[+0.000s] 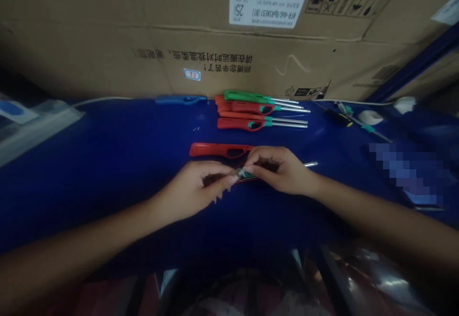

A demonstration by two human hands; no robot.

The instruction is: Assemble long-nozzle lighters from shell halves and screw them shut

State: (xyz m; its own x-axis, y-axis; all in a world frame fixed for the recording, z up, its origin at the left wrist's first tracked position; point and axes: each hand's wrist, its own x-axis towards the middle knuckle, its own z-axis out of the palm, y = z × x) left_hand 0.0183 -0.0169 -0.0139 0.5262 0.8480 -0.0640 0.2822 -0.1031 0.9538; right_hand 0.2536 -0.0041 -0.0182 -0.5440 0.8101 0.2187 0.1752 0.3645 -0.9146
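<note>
Both my hands meet over a long-nosed lighter [246, 179] with its inside showing, a green part and thin small pieces at its near end. My left hand [199, 187] is closed in a pinch at its left side. From the right, the fingers of my right hand [287, 170] pinch at the same spot and hide most of it. A metal tube tip [311, 164] sticks out beyond my right hand. Just behind my fingers lies a red lighter shell half [218, 150], its right end covered by my right hand.
A stack of red lighters [233, 124] with a green lighter [247, 96] on top lies at the back. Left of it are a blue lighter shell [179, 100] and tiny pins [195, 128]. A screwdriver [339, 117] and tape roll [370, 117] lie right. A cardboard box [107, 43] stands behind.
</note>
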